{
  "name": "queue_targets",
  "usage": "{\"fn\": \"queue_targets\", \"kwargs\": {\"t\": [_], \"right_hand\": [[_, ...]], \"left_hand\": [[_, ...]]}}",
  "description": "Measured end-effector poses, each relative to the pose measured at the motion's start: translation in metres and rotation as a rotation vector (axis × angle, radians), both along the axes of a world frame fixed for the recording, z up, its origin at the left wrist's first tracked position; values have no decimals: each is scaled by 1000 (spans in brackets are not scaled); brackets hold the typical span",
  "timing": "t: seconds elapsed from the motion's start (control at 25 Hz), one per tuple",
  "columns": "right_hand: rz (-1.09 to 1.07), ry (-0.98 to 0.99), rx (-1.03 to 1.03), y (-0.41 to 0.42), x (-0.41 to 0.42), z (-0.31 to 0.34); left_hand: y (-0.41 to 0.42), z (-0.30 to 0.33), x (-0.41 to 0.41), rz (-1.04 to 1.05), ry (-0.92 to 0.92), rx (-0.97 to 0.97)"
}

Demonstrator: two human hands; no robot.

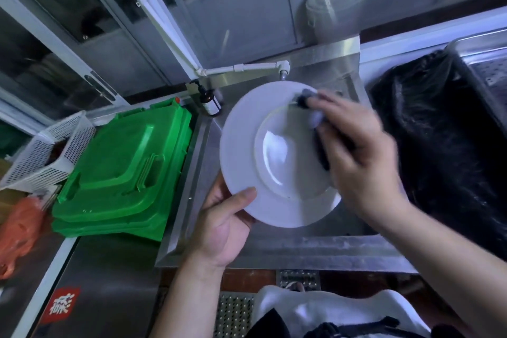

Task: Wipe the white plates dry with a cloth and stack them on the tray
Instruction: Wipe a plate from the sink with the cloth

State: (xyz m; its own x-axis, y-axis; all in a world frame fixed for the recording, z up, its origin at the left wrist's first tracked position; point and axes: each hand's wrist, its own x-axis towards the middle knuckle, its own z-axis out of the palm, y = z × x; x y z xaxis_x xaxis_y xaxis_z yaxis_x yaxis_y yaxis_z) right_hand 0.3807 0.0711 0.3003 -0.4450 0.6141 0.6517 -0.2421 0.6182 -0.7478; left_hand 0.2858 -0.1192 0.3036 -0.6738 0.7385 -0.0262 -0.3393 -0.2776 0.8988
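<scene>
Over a steel sink [192,173], a person's left hand [222,228] pinches the near rim of a white plate [247,151], thumb on top, holding it tilted up and away from that hand. The right hand [356,151], blurred, is closed on a dark cloth [307,97] pressed to the plate's far rim. Good practice: sweep the full rim and well, keeping the left-hand grip firm. No stacking tray can be identified for certain.
</scene>
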Motion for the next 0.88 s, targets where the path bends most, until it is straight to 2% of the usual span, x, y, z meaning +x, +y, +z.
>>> {"fn": "queue_targets", "kwargs": {"t": [0.08, 0.16, 0.28, 0.36, 0.52, 0.6, 0.68, 0.84, 0.88], "right_hand": [[-8, -69, 30, -22, -8, 1], [83, -70, 29, -43, -9, -4], [178, -44, 167, -50, 0, -2], [275, -59, 177, -45, 8, 2], [570, -222, 23, -21, 30, 2], [774, -322, -190, -5, 42, 6], [917, -342, -453, 17, 54, 14], [686, -222, -572, 61, 69, 28], [609, -172, -531, 67, 69, 32]], "left_hand": [[9, 4, 5, -16, 35, 6], [10, 6, 7, 6, 33, 15], [8, 12, 6, 11, 28, 54], [7, 15, 4, 16, 45, 54], [6, 10, 0, 52, 19, 26], [5, 4, -1, 57, 10, 10], [4, -1, 0, 58, -3, -4], [0, -10, 1, 35, -51, 24], [-1, -10, 0, 38, -57, 27]]}}
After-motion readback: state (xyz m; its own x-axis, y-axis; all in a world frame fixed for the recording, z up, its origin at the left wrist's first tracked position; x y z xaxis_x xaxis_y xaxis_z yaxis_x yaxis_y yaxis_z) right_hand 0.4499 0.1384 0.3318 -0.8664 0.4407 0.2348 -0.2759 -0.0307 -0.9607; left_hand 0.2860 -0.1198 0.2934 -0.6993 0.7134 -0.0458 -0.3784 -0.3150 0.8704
